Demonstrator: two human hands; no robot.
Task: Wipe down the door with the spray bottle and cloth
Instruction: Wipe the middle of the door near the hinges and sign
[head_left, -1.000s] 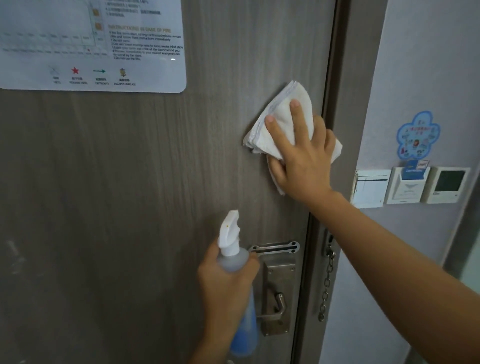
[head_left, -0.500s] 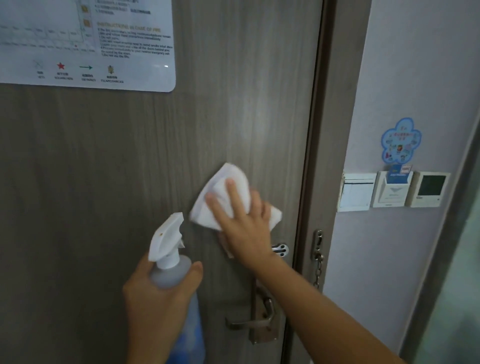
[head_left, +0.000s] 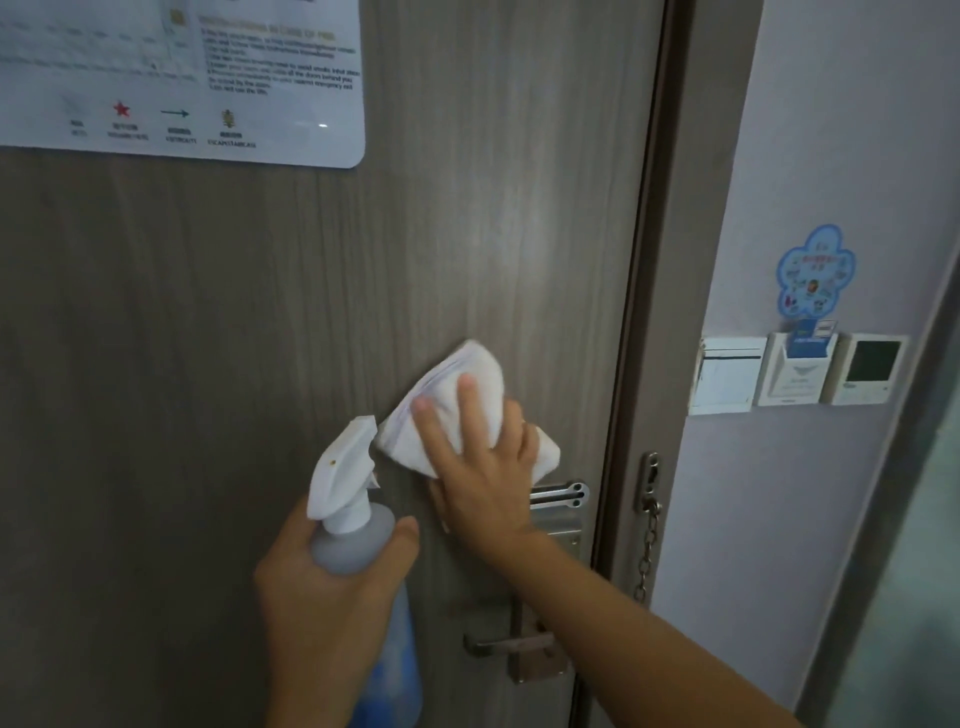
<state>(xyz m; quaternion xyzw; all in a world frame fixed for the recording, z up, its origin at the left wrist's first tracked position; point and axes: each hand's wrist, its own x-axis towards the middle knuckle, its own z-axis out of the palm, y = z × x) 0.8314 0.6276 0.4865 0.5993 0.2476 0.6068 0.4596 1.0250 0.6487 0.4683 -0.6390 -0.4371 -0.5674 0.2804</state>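
A grey-brown wood-grain door (head_left: 260, 364) fills most of the view. My right hand (head_left: 483, 478) presses a folded white cloth (head_left: 457, 384) flat against the door, just above the lock plate, with the fingers straight and spread. My left hand (head_left: 322, 597) grips the neck of a spray bottle (head_left: 353, 545) with a white trigger head and blue liquid, held upright close to the door, lower left of the cloth. The bottle's nozzle nearly touches the cloth's left corner.
A white fire-escape notice (head_left: 208, 88) is stuck high on the door. A metal lever handle (head_left: 509, 647) and a chain guard (head_left: 647, 525) sit lower right. On the wall to the right are switch panels (head_left: 795, 371) and a blue sticker (head_left: 815, 273).
My right hand has slid the cloth down and to the left, from beside the door's right edge to just above the lock. The view shifted, and the bottle now sits closer to the cloth.
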